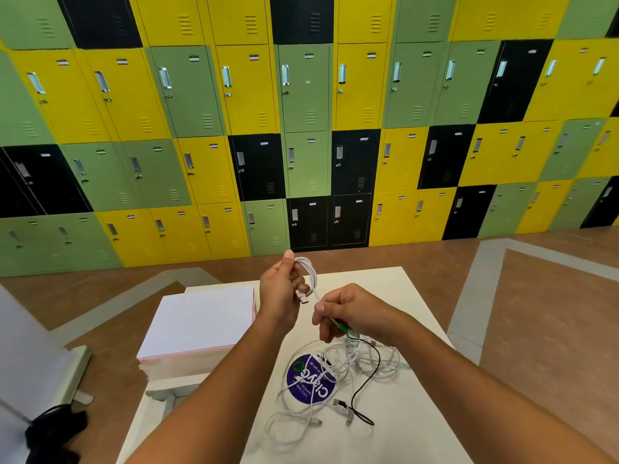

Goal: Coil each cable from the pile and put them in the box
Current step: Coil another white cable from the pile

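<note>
My left hand [279, 291] is raised above the table and grips a white cable [310, 274] wound into a small coil, its plug end hanging by the fingers. My right hand [351, 311] pinches the loose tail of that same cable just below and to the right, near a green-tipped end. On the table under my hands lies the pile of tangled cables [338, 373], mostly white with one thin black one [368, 380]. A white box [197, 323] with its lid closed sits to the left of the pile.
The cream table [418, 413] carries a round purple sticker [310, 380] under the cables. A wall of green, yellow and black lockers [301, 128] stands beyond it. A black object [53, 433] lies on the brown floor at lower left.
</note>
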`<control>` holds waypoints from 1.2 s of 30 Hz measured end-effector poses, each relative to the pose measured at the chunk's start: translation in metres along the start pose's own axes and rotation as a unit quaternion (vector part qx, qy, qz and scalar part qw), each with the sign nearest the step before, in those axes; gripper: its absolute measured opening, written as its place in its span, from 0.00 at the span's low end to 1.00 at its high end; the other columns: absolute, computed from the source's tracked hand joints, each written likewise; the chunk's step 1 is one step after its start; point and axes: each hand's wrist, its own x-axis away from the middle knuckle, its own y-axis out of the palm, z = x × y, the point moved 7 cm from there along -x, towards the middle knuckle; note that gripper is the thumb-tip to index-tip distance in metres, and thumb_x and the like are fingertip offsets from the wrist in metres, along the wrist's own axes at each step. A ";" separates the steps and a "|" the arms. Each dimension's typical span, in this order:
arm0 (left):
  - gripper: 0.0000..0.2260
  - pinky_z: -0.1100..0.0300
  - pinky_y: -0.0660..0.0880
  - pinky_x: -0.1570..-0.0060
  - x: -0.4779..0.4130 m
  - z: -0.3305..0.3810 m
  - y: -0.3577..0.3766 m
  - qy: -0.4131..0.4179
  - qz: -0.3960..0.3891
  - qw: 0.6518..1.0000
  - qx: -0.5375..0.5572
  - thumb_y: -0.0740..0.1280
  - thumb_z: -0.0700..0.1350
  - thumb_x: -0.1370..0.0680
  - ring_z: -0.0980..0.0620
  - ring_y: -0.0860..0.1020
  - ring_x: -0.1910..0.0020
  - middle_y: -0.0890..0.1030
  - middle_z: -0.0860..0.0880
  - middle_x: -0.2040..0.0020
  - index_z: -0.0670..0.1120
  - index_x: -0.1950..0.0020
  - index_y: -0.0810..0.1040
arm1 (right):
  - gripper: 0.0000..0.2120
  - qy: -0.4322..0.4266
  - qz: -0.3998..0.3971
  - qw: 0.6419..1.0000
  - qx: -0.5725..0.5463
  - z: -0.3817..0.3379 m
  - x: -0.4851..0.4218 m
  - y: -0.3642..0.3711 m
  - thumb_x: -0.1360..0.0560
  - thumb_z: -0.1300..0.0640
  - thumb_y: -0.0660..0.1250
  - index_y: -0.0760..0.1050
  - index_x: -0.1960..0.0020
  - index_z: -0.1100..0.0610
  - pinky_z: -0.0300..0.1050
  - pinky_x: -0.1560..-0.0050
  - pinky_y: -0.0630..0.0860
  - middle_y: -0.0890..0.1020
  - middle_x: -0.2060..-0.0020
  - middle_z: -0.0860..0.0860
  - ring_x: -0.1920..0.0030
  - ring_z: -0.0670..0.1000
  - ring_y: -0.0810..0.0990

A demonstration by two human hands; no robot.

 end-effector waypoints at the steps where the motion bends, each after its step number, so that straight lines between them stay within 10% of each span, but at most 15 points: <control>1: 0.15 0.63 0.65 0.76 0.001 -0.002 0.001 -0.014 -0.008 1.000 0.014 0.62 0.47 0.16 0.57 0.64 0.76 0.66 0.52 0.74 0.43 0.61 0.74 | 0.13 0.000 0.011 1.000 0.020 0.000 0.001 -0.002 0.17 0.58 0.63 0.82 0.53 0.64 0.40 0.60 0.74 0.84 0.63 0.58 0.65 0.49 0.80; 7: 0.15 0.60 0.65 0.68 0.002 -0.009 -0.001 -0.057 0.002 0.998 0.039 0.62 0.50 0.16 0.57 0.62 0.75 0.65 0.54 0.73 0.45 0.59 0.75 | 0.10 -0.023 0.118 0.984 0.134 0.002 0.005 -0.022 0.20 0.50 0.68 0.86 0.54 0.52 0.45 0.56 0.76 0.82 0.56 0.52 0.57 0.52 0.79; 13: 0.16 0.64 0.62 0.74 0.002 -0.010 -0.005 -0.101 0.031 0.988 0.114 0.62 0.52 0.16 0.58 0.61 0.76 0.63 0.53 0.74 0.45 0.60 0.73 | 0.09 -0.013 0.100 0.979 0.175 0.013 0.000 -0.019 0.25 0.64 0.70 0.84 0.56 0.50 0.47 0.56 0.79 0.83 0.67 0.47 0.63 0.50 0.82; 36: 0.18 0.45 0.70 0.43 0.006 -0.019 0.020 -0.145 -0.066 0.978 0.136 0.58 0.52 0.16 0.51 0.76 0.66 0.66 0.52 0.75 0.45 0.62 0.73 | 0.05 -0.059 0.294 0.902 -0.311 0.013 0.003 -0.035 0.19 0.69 0.61 0.73 0.49 0.61 0.44 0.64 0.82 0.83 0.61 0.63 0.67 0.55 0.83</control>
